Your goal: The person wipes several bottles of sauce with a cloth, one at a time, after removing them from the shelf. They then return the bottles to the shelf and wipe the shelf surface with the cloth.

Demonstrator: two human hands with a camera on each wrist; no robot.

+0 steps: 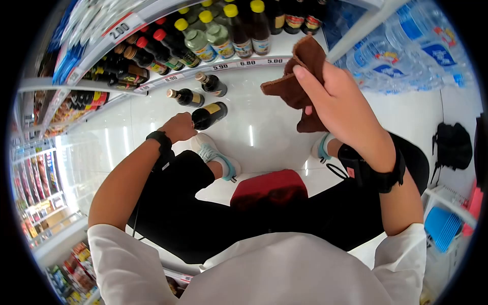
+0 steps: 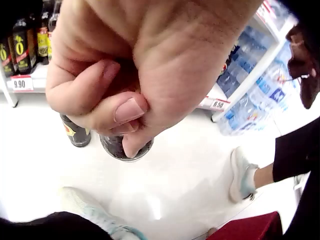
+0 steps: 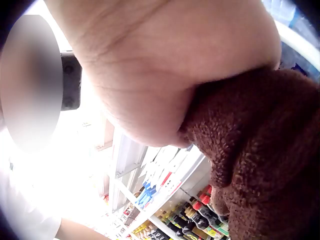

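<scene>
My left hand [image 1: 178, 127] grips a dark glass bottle [image 1: 209, 116] with a yellowish label by its neck end, low over the floor. In the left wrist view the curled fingers [image 2: 131, 111] hide most of that bottle, and only its round lower end shows beneath them. Two more dark bottles, one nearer [image 1: 187, 97] and one farther [image 1: 211, 84], stand on the floor just beyond it. Raised on the other side, my right hand [image 1: 343, 104] holds a brown cloth [image 1: 310, 76] bunched between thumb and fingers. Fuzzy folds of the cloth fill the right wrist view's lower right.
A shelf edge [image 1: 239, 64] with price tags runs across the front, bearing rows of sauce bottles with yellow and red caps. Packs of water bottles [image 1: 389, 58] are stacked at right. Between my shoes lies a red object [image 1: 269, 187]. A black bag [image 1: 452, 146] hangs far right.
</scene>
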